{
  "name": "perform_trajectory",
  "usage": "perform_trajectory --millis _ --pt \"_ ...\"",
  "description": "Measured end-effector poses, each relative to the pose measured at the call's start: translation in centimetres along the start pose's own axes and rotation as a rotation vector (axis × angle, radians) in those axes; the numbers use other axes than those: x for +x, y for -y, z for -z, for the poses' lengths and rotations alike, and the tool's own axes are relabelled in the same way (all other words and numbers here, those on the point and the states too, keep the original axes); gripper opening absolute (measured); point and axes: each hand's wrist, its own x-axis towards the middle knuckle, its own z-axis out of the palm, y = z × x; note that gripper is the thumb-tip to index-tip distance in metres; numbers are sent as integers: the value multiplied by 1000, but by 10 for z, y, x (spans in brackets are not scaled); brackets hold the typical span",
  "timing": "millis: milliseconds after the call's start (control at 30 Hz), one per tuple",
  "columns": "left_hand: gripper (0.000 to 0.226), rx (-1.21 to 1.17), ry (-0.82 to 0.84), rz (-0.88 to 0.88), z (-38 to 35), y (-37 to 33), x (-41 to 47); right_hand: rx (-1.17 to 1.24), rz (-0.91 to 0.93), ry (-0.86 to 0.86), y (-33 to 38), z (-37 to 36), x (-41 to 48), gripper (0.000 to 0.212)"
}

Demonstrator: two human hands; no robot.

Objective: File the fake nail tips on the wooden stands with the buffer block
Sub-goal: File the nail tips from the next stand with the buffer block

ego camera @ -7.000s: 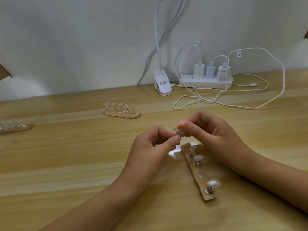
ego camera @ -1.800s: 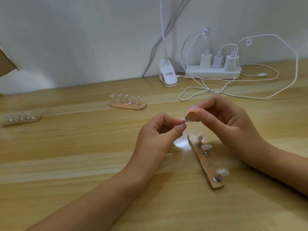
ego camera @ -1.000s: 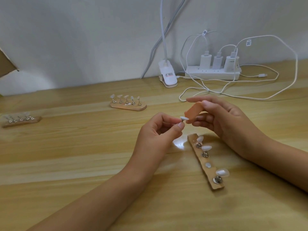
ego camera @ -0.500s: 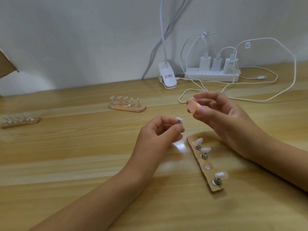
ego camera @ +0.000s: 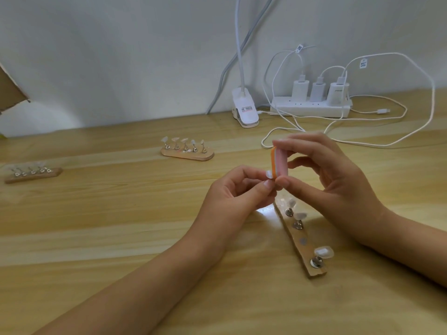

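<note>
The nail tip [ego camera: 269, 173] is sitting up off the table [ego camera: 121, 226], with the left hand [ego camera: 237, 192] pinching it between thumb and curled fingers so only a bit of white edge is poking out. The buffer [ego camera: 280, 164] is standing on end right against that edge, and the right hand [ego camera: 333, 180] is gripping it by thumb below and fingertips on top, fingers bent round it. Looks like the person is lining up a filing stroke. That tip is probably going to be super light, thin and slick, so it's likely flexing or popping out if the pinch isn't sitting low, near its base, leaving the free edge exposed. The buffer is looking foamy and easy to hold by its ends. Just below the hands, the near stand [ego camera: 305, 253] is lying on the table carrying three tips with one peg spot empty. Two more stands [ego camera: 187, 154] are waiting further left, and a power strip [ego camera: 312, 108] and lamp clip [ego camera: 245, 110] are sitting by the wall.
</note>
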Motion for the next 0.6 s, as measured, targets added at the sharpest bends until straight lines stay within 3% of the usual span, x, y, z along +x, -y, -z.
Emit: perform_trajectory --millis 333,467,600 --pt "6 7 -29 49 1 -1 2 -93 105 60 1 -2 -1 45" --pt "4 71 3 40 -1 -1 1 -106 59 32 1 0 0 46" --pt "14 53 6 51 0 -4 1 -126 114 53 1 1 1 42"
